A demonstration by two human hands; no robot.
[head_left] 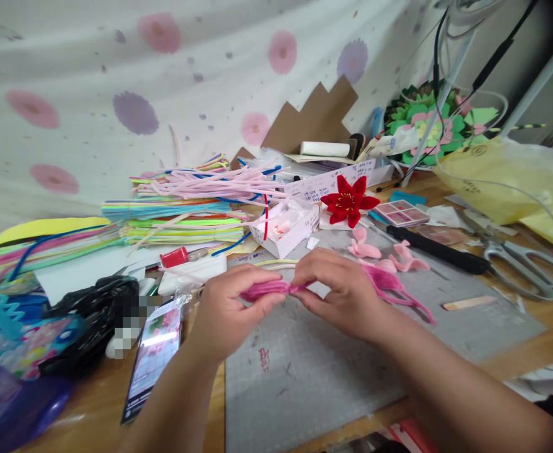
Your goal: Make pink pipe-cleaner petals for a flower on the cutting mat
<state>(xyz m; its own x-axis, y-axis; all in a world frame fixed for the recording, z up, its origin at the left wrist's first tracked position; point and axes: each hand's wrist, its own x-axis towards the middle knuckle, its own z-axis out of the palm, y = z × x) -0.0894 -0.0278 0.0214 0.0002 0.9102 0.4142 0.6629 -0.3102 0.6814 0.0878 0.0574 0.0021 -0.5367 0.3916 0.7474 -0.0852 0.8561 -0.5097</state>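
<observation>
Both hands are raised over a grey cutting mat [304, 384]. My left hand [229, 311] holds a bundle of bright pink pipe cleaners [265, 289] between thumb and fingers. The bundle's right end is pinched by my right hand [337, 289], its thumb and index finger close together. Beyond my right wrist, more magenta pipe-cleaner pieces [389, 282] lie on the mat, beside light pink shaped petals [406, 257]. A red fuzzy flower [349, 201] stands behind, near a small white box [285, 226].
Bundles of coloured pipe cleaners [186, 229] lie at the back left. A phone [156, 355] and a black plastic bag [92, 321] are at left. On the right are scissors [521, 270], a wooden stick [469, 303] and a yellow bag [497, 182].
</observation>
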